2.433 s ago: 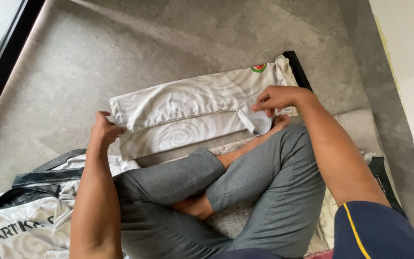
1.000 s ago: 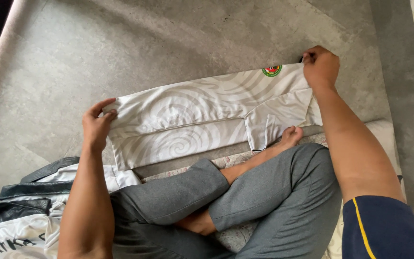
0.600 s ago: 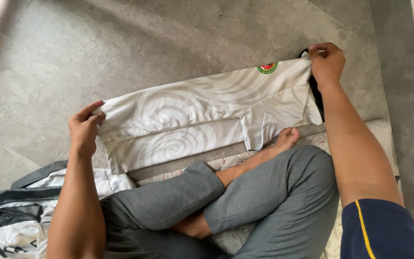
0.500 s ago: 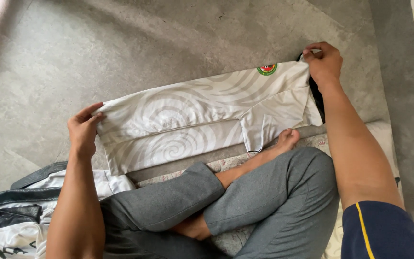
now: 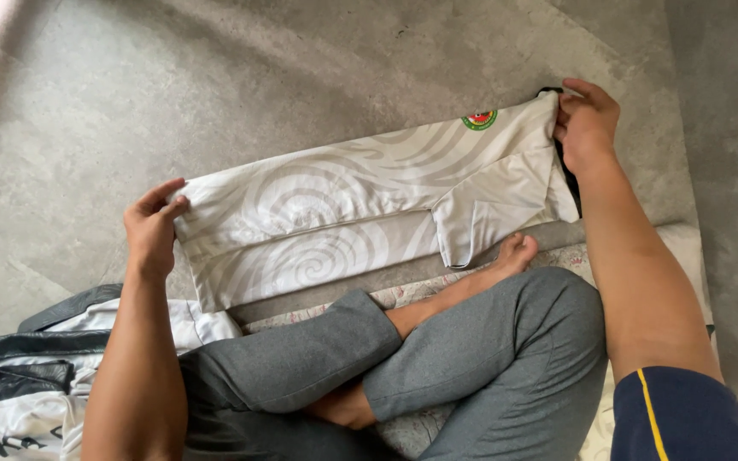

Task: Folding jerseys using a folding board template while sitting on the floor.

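A white swirl-patterned shirt [image 5: 343,213], folded into a long strip, is lying on the grey floor [image 5: 301,68] before the crossed legs [image 5: 403,350]. The left hand [image 5: 154,229] is pinching its left end; the right hand [image 5: 588,124] is gripping its right end. More clothes [image 5: 36,376] are lying beside the left arm.

A white shirt [image 5: 343,213] with a pale grey swirl print lies flat on the grey floor [image 5: 215,77], folded into a long band, slanting up to the right. A round green and red badge [image 5: 479,119] sits near its far right end. One short sleeve is folded across the front.
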